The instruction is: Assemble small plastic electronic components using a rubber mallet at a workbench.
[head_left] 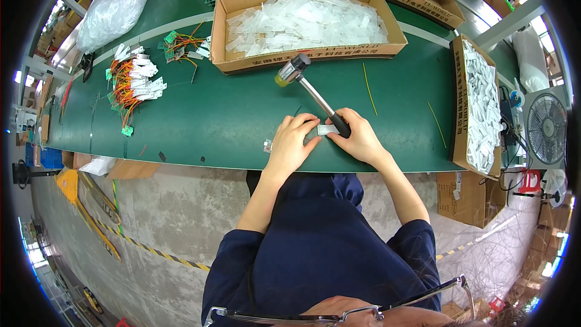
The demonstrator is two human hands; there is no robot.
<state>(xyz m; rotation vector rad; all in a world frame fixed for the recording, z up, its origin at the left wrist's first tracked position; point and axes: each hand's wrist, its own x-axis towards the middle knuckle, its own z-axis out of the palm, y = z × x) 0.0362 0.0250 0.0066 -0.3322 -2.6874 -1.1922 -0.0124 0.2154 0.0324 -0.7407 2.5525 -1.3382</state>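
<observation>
Apparent step: positioning. Near the counter's (224, 121) front edge, the left hand's (293, 140) and right hand's (358, 138) fingers appear pinched on the white piece (327, 129); the next move likely requires steady alignment.

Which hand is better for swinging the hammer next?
Probably the right hand: it's at the hammer's black handle. The left hand is farther from it, beside the white piece.

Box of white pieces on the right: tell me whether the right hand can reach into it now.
Probably, with a stretch: the box is open-topped and only a thin yellow wire lies between. The right hand appears to hold the hammer, though, so it may need freeing first.
</observation>
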